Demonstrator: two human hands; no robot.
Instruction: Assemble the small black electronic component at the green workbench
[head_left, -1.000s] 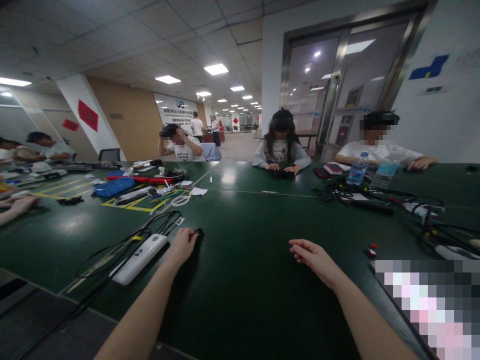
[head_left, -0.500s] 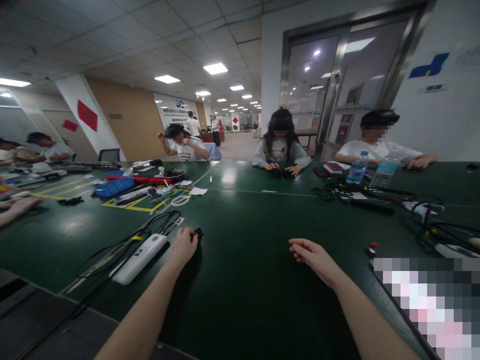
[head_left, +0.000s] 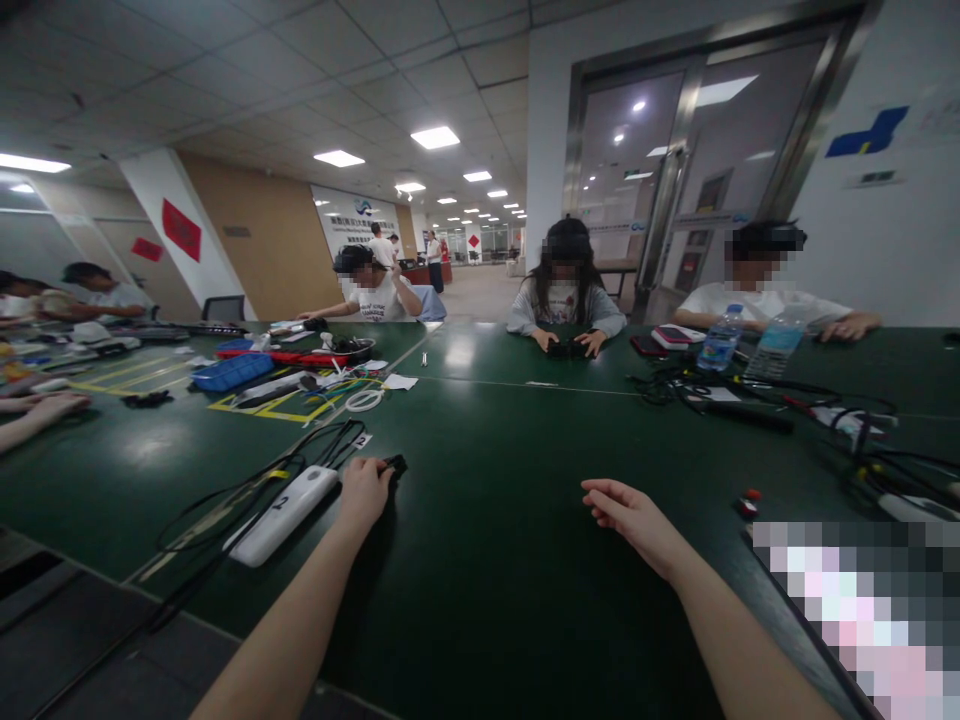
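My left hand [head_left: 366, 490] rests on the dark green table with its fingers closed around a small black object [head_left: 394, 465]. Only the end of that object shows past the fingertips; its kind is hard to make out. Just left of this hand lies a white power bank-like box [head_left: 289, 515] marked with a 2, with black cables [head_left: 225, 505] beside it. My right hand [head_left: 626, 515] is held over the right half of the table, fingers loosely stretched out and holding nothing. Nearest to it on the right is a small red and white item [head_left: 748, 503].
A blue basket [head_left: 234, 373], wires and a white cable coil [head_left: 364, 400] lie to the left. Two water bottles [head_left: 721, 340] and tangled black cables [head_left: 697, 388] are at the right. Across the table, a person [head_left: 566, 290] touches a black object. A blurred-out screen [head_left: 862, 610] sits lower right.
The view has shifted slightly. The black object in my left hand has turned a little and shows more clearly. Across the table at left, a person has lowered one arm.
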